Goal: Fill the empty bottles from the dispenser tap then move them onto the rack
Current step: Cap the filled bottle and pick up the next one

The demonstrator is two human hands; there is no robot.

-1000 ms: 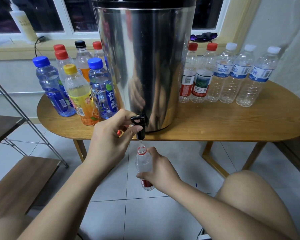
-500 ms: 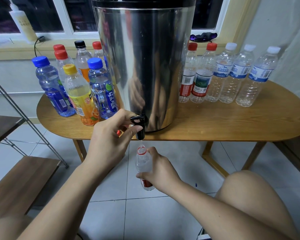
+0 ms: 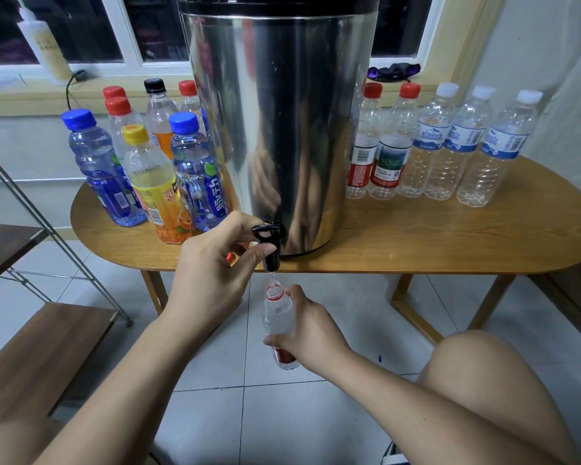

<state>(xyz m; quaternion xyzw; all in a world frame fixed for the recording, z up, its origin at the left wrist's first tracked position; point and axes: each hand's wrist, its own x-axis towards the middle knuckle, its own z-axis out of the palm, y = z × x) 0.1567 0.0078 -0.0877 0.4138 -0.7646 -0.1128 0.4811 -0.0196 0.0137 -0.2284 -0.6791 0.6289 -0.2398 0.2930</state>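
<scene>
Pale floor tiles [image 3: 212,421] fill the bottom of the view, with the person's bare knee [image 3: 483,380] at the right. Above the tiles, the right hand [image 3: 311,333] grips a small clear bottle [image 3: 277,310] with a red label. The fingers are curled around its lower body, and the bottle stands almost upright with no cap on it. Its open mouth is just below the black tap [image 3: 270,245], and a thin thread of water [image 3: 273,276] runs between them. The left hand [image 3: 212,280] holds the tap: the index finger is hooked over the lever and the thumb presses against the spout. A small red thing [image 3: 229,257] shows under its curled fingers. The tap belongs to a big steel dispenser [image 3: 282,129], which stands on an oval wooden table [image 3: 450,236]. Left of the dispenser stand bottles with coloured caps [image 3: 155,182]; right of it stand five clear bottles [image 3: 440,146] in a row. At the far left is a rack [image 3: 44,347] with wooden shelves, apart from the table.
</scene>
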